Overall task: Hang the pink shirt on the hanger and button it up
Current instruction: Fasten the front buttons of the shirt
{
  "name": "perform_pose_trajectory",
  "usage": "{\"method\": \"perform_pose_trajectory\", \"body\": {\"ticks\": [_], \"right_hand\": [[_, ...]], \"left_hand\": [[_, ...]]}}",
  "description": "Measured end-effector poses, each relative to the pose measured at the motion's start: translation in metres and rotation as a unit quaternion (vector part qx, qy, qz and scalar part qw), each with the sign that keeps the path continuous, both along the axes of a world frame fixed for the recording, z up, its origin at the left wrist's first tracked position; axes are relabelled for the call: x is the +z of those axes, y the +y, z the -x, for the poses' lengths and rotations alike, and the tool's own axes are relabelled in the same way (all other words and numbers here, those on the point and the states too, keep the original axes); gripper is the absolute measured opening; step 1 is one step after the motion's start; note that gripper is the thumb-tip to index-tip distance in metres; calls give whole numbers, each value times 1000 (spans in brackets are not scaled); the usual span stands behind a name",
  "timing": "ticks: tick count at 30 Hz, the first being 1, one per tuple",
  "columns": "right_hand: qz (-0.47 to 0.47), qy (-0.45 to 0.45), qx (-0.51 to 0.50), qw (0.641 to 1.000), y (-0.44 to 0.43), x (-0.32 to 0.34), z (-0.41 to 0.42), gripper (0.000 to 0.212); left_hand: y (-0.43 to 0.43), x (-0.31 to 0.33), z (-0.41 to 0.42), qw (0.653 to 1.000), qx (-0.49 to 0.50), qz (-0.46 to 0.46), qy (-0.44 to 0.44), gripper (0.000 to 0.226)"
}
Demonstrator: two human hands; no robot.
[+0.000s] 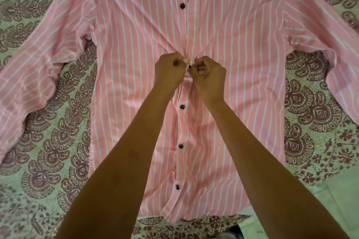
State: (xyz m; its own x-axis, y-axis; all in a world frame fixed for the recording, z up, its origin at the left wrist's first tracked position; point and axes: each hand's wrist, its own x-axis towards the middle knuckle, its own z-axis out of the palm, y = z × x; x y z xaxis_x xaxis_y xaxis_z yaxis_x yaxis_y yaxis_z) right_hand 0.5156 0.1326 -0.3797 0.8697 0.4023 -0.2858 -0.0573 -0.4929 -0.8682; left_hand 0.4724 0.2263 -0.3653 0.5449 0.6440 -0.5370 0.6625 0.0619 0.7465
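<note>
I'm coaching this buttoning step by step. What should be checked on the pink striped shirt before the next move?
1. Grip: left hand and right hand both pinch the pink white-striped shirt at mid-front: ok.
2. Small dark middle button through its hole: cannot tell, the fingers hide it.
3. Three dark lower buttons fastened: ok.
4. Dark upper button fastened: not ok, it lies bare beside the placket edge.
5. Hanger inside the shirt: cannot tell, none in view.
6. Shirt spread front-up on the paisley-printed sheet: ok.
</note>
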Motion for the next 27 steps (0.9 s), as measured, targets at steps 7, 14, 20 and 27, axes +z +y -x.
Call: {"method": "perform_pose_trajectory", "body": {"ticks": [7,14,20,27], "right_hand": [[-52,31,-82,995,-3,3,16,11],[-42,-9,-113,993,2,3,27,8],[-1,-46,-120,992,4,4,26,6],[37,-113,-53,991,4,-2,26,5]], "left_hand": [[-1,-6,4,999,37,24,-30,34],[-4,0,0,999,13,-2,-30,22],[-3,5,-4,998,-31,-61,-16,15],[6,12,-9,991,-80,-106,24,23]]}}
